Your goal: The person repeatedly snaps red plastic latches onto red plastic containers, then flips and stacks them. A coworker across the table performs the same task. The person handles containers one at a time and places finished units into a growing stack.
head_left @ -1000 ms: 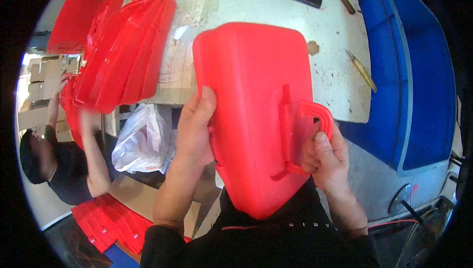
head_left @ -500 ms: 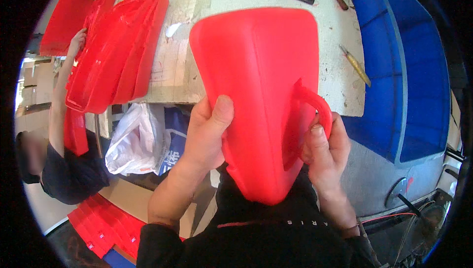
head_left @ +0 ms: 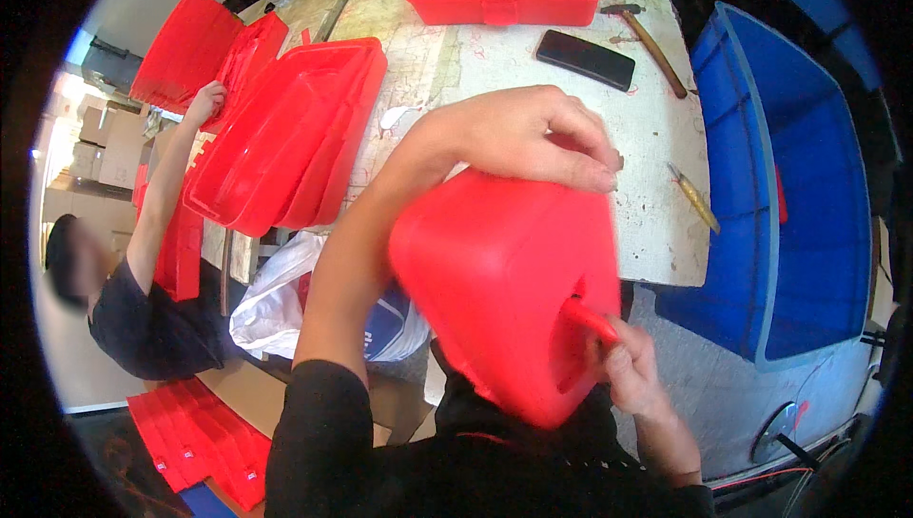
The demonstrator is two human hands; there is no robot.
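Note:
A large hollow red plastic container [head_left: 475, 261] with rounded corners stands tilted in front of my body, its narrow end against my dark shirt. Over its far end lies my left hand [head_left: 528, 133], fingers bent down around the edge. On its right side is a recessed opening, out of which a red plastic strip [head_left: 588, 318] sticks. My right hand [head_left: 630, 371] pinches the outer end of that strip, thumb against fingers. The inside of the recess is partly hidden by the strip and my fingers.
On the worktable [head_left: 656, 242] lie a phone [head_left: 585, 59], a hammer [head_left: 656, 52], a yellow-handled knife [head_left: 694, 199] and a red box [head_left: 504, 6] of red scraps. Red trays [head_left: 285, 137] stack at left, beside a co-worker [head_left: 143, 309]. A blue bin [head_left: 728, 185] stands right.
My left hand has moved from the container's left side up onto its far end. The container has tipped and sits lower. My right hand stays at the strip, slightly lower. The view has shifted.

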